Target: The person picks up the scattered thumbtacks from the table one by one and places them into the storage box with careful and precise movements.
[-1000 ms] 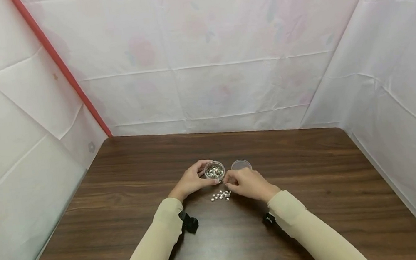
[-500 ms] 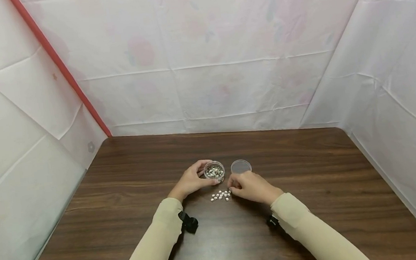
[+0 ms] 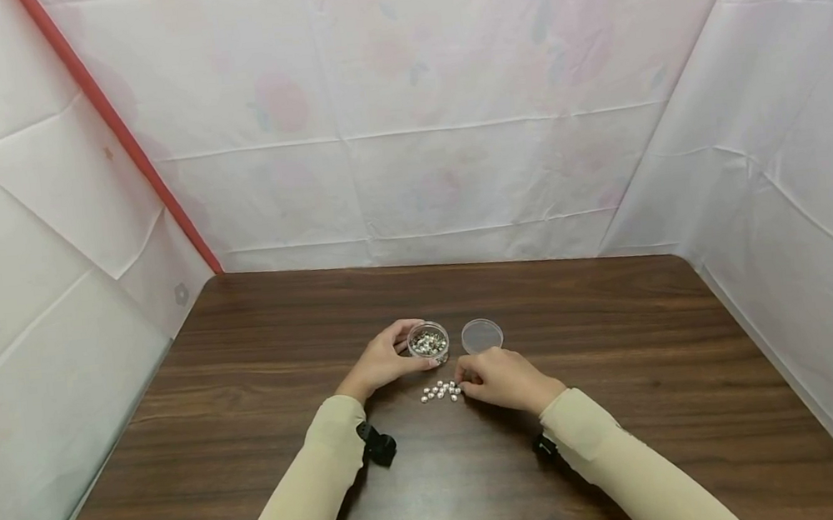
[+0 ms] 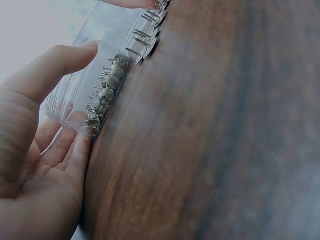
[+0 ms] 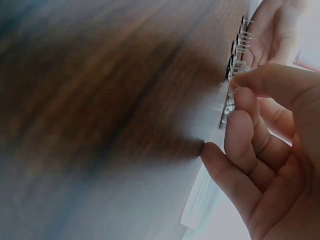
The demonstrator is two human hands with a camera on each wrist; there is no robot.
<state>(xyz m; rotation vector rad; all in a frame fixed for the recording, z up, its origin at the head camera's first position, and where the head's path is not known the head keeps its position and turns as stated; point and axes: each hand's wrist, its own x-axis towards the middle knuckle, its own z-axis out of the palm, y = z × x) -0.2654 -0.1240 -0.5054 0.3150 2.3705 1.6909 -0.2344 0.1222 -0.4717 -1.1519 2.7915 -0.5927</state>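
left hand (image 3: 383,359) grips a clear round plastic tub (image 3: 429,354) of metallic thumbtacks (image 3: 428,343); right hand (image 3: 505,377), pinch unclear, is at loose silvery tacks (image 3: 435,390) before the tub; only wrist views show upright pins (image 4: 142,34).

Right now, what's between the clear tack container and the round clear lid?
Head view: only bare tabletop between the container and lid. The right hand sits nearer the wearer.
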